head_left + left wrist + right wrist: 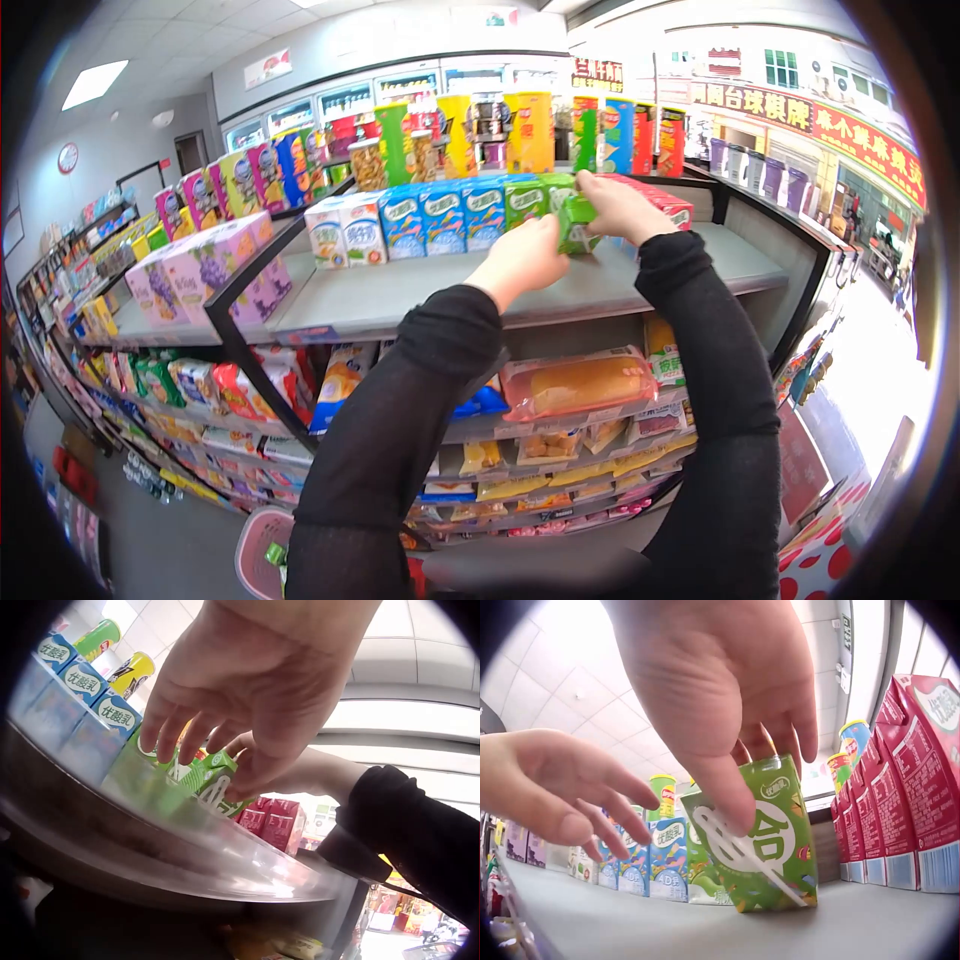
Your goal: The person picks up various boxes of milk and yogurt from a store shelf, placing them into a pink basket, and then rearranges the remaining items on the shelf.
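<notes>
My right hand [628,208] pinches a green drink carton [791,847] between thumb and fingers. The carton leans a little on the shelf [400,292], and a wrapped straw [769,874] runs down its side. To its left, my left hand [520,262] hovers in front of the row; the right wrist view shows its fingers [619,802] loosely bent and apart from the carton. Another green carton [705,874] stands behind, beside several blue cartons [667,859] and white cartons [345,232]. On the right stands a row of red cartons [900,795].
Tall chip canisters [530,130] and jars of nuts [367,165] line the back. Purple grape-print boxes [200,275] sit past a black shelf frame [262,350]. Below are packaged bread [580,385] and bagged snacks. A pink basket [262,550] is at the lower left.
</notes>
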Tool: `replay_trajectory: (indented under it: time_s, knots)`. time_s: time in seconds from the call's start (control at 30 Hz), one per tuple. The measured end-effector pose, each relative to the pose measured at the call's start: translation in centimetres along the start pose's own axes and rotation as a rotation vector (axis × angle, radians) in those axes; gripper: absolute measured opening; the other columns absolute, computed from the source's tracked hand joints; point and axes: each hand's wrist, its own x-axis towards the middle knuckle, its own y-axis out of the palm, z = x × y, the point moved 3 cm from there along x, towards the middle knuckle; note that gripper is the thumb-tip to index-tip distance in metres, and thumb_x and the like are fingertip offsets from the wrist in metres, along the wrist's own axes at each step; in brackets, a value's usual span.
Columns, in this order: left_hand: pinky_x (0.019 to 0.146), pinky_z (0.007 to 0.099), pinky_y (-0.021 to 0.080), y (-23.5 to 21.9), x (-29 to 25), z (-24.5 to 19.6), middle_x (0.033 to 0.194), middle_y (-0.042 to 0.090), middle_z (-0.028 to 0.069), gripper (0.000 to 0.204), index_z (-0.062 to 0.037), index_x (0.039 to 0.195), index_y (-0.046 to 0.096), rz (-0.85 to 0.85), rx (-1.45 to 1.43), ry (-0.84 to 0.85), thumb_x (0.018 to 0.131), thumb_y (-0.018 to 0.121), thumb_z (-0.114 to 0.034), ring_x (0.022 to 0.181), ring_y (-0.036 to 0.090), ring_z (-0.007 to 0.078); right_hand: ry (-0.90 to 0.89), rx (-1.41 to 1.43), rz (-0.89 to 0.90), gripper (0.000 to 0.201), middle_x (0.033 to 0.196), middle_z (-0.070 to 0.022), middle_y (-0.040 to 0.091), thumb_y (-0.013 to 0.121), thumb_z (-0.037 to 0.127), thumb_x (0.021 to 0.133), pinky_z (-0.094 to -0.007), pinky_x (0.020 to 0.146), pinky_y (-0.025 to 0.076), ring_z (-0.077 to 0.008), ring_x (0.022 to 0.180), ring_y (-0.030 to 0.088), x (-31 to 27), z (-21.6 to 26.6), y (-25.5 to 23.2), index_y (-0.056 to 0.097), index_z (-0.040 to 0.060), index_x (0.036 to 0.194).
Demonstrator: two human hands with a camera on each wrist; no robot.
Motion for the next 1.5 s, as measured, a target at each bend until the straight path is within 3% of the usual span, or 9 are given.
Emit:
replay_trajectory:
  time_s: [0.27,0.5,0.63,0.77,1.0,1.13,1.23,1.33,1.5]
  knots:
    - [0.086,0.041,0.045,-3.1,-4.3,0.9,0.105,0.054,0.0247,0.06,0.0052,0.11,0.046,-0.346,-0.161,0.059,0.069,0.072,-0.029,0.101,0.053,0.0383,-0.119,-0.079,-0.184,0.043,0.093,-0.0188,0.058,0.066,0.013,0.065,-0.0402,0.076,0.047,-0.0343,0.09,0.057,-3.6,10.0,-7.1,0.052,0.0009,0.104]
    - [0.079,0.0341,0.045,-9.7,-21.0,3.7,0.095,0.061,0.0138,0.045,-0.0009,0.101,0.057,-0.574,-0.149,0.313,0.068,0.076,-0.025,0.089,0.059,0.0272,-0.355,0.293,-0.198,0.049,0.101,-0.0088,0.06,0.068,0.004,0.067,-0.0298,0.084,0.043,-0.0173,0.095,0.057,-8.6,22.4,-7.9,0.053,0.0021,0.113]
    - [0.081,0.0346,0.045,-9.5,-34.6,5.9,0.096,0.059,0.0122,0.046,-0.0018,0.102,0.057,-0.335,-0.199,0.121,0.066,0.077,-0.023,0.09,0.058,0.0269,-0.32,0.486,-0.033,0.058,0.105,-0.0099,0.059,0.072,-0.001,0.059,-0.0284,0.084,0.043,-0.0161,0.096,0.056,-12.6,32.4,-2.1,0.053,-0.0007,0.114]
    - [0.081,0.0354,0.045,-6.5,-48.3,9.5,0.099,0.059,0.0123,0.048,-0.0024,0.104,0.057,-0.036,-0.286,-0.243,0.067,0.077,-0.025,0.093,0.057,0.0273,-0.441,0.737,0.193,0.05,0.094,-0.017,0.059,0.076,0.016,0.063,-0.0375,0.075,0.048,-0.0334,0.087,0.059,-15.4,42.1,7.9,0.053,0.0001,0.105]
    - [0.078,0.0303,0.047,5.0,-71.9,14.2,0.093,0.062,0.0095,0.05,0.0018,0.109,0.057,0.179,-0.91,-0.99,0.073,0.075,-0.028,0.088,0.058,0.0168,-0.173,1.2,1.009,0.05,0.078,-0.0179,0.063,0.076,0.038,0.064,-0.0369,0.066,0.047,-0.0289,0.075,0.062,-25.3,57.7,29.7,0.061,-0.0029,0.088]
    - [0.087,0.0288,0.044,8.0,-80.0,14.4,0.106,0.056,0.0089,0.054,0.0032,0.121,0.048,0.099,-1.307,-1.253,0.079,0.071,-0.022,0.1,0.054,0.018,-0.133,1.188,1.188,0.048,0.066,-0.011,0.058,0.077,0.04,0.064,-0.0318,0.06,0.047,-0.0189,0.062,0.059,-28.3,63.1,34.9,0.062,-0.0023,0.081]
    - [0.094,0.033,0.041,8.0,-84.0,14.9,0.116,0.05,0.0157,0.061,0.0087,0.13,0.029,-0.505,-1.543,-1.633,0.086,0.062,-0.018,0.111,0.051,0.023,0.047,1.217,1.354,0.045,0.063,-0.0067,0.056,0.076,0.038,0.067,-0.0279,0.052,0.047,-0.0134,0.057,0.057,-27.9,65.7,37.1,0.062,-0.0032,0.078]
    - [0.095,0.0348,0.041,8.8,-85.8,16.7,0.117,0.051,0.0149,0.051,0.0069,0.129,0.033,-0.616,-1.648,-1.622,0.09,0.056,-0.017,0.11,0.051,0.0235,0.343,1.357,1.445,0.042,0.068,-0.0052,0.057,0.076,0.034,0.07,-0.0248,0.047,0.048,-0.0113,0.058,0.057,-26.2,68.3,39.1,0.062,-0.0047,0.078]
    - [0.081,0.0301,0.046,10.0,-86.6,20.7,0.1,0.059,0.0073,0.019,-0.0021,0.104,0.054,-0.832,-1.603,-1.61,0.088,0.052,-0.012,0.093,0.056,0.0175,0.197,1.217,1.226,0.053,0.083,-0.0184,0.062,0.073,0.039,0.068,-0.0368,0.072,0.05,-0.0287,0.079,0.062,-25.1,72.8,44.8,0.061,-0.0062,0.092]
